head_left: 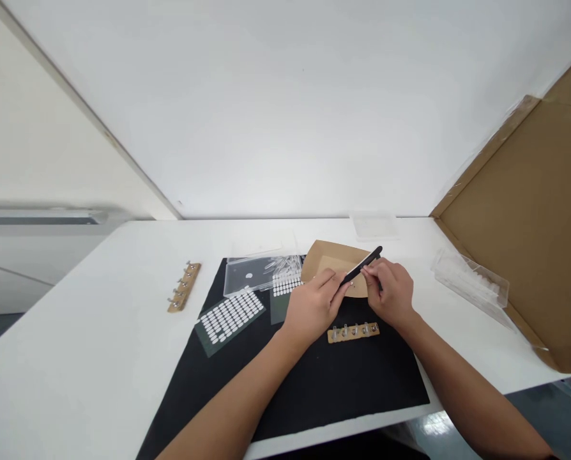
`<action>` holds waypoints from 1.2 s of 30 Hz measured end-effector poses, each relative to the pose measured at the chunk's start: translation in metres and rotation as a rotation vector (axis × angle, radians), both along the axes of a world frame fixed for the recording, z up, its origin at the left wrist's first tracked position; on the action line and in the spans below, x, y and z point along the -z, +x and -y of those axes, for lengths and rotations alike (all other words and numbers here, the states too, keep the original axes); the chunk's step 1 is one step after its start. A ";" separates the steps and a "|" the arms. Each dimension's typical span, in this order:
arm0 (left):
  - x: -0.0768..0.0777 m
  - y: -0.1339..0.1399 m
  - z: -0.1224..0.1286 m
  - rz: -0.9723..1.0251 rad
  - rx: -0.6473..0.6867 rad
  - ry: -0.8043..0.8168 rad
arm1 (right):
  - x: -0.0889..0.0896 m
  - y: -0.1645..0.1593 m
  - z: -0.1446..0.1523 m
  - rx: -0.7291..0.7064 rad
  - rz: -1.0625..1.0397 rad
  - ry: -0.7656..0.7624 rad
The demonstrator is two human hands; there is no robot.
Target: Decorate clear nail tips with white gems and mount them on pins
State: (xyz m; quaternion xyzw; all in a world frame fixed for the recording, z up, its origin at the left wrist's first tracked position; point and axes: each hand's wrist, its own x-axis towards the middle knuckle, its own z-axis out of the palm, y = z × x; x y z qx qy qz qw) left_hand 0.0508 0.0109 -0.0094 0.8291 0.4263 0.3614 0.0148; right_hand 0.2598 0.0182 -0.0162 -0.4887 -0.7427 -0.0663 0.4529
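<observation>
My left hand (314, 301) is closed round a slim black stick-like tool (362, 265) with a pale strip along one edge, tilted up to the right. At its lower side, my right hand (389, 287) is pinched shut. What lies between those fingertips is too small to make out. Both hands are over an open brown paper tray (328, 259). Below them on the black mat (343, 383) lies a tan strip (353, 333) bearing a row of small clear pieces on metal holders.
Sheets of white oval stickers (230, 319) lie left of my hands, near a clear plastic box (261, 271) with slender clear pieces. A second tan strip (184, 287) is farther left. Clear cases (470, 281) stand at right, beside a large cardboard panel (529, 223).
</observation>
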 end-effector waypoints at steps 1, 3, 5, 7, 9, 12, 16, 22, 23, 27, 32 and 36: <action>0.000 0.000 0.000 0.001 -0.005 -0.001 | -0.001 -0.001 0.000 0.012 0.043 0.013; 0.000 0.001 0.000 0.001 -0.015 -0.001 | -0.004 -0.002 -0.001 0.069 0.100 0.053; 0.001 0.001 0.000 -0.006 -0.033 -0.002 | -0.007 -0.002 -0.002 0.097 0.123 0.069; 0.001 0.001 -0.001 -0.021 -0.040 -0.002 | -0.009 -0.002 -0.003 0.056 0.177 0.047; 0.001 0.000 -0.001 -0.030 -0.038 -0.002 | -0.010 -0.002 -0.003 0.030 0.229 0.030; 0.002 -0.001 -0.002 -0.028 -0.058 0.007 | -0.011 -0.004 -0.003 0.066 0.211 0.045; 0.003 0.000 -0.002 -0.019 -0.065 0.015 | -0.012 -0.006 -0.004 -0.001 0.231 0.015; 0.000 0.000 -0.001 0.021 -0.059 0.001 | -0.014 -0.008 -0.006 -0.034 0.196 0.029; 0.000 -0.001 -0.001 0.033 -0.054 0.001 | -0.014 -0.008 -0.006 -0.041 0.195 0.036; 0.000 0.000 -0.001 0.059 -0.051 -0.002 | -0.013 -0.009 -0.008 0.017 0.153 0.064; 0.002 0.000 -0.002 0.104 -0.020 0.006 | -0.012 -0.010 -0.008 -0.001 0.171 0.092; 0.003 0.001 -0.002 0.111 -0.019 -0.013 | -0.013 -0.011 -0.009 -0.026 0.190 0.076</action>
